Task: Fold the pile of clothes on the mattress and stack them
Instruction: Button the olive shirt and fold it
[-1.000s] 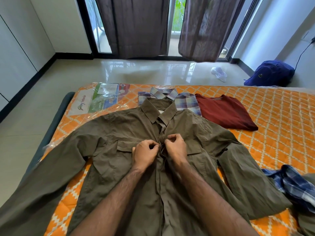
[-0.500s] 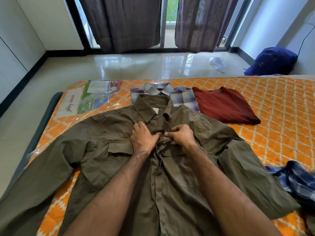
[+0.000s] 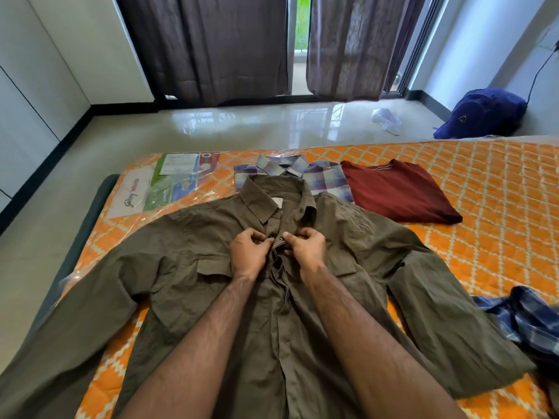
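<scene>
Both hands have been shifted up the placket since the earlier frame, nearer the collar. The olive shirt (image 3: pixel 187 285) is spread face up on the mattress (image 3: pixel 484 189), its long axis running away from the person. The left hand (image 3: pixel 249 252) and right hand (image 3: pixel 304 249) are curled, each pinching a placket edge beside a button. Folded garments lie beyond, a plaid shirt (image 3: pixel 526 322) to the right.
</scene>
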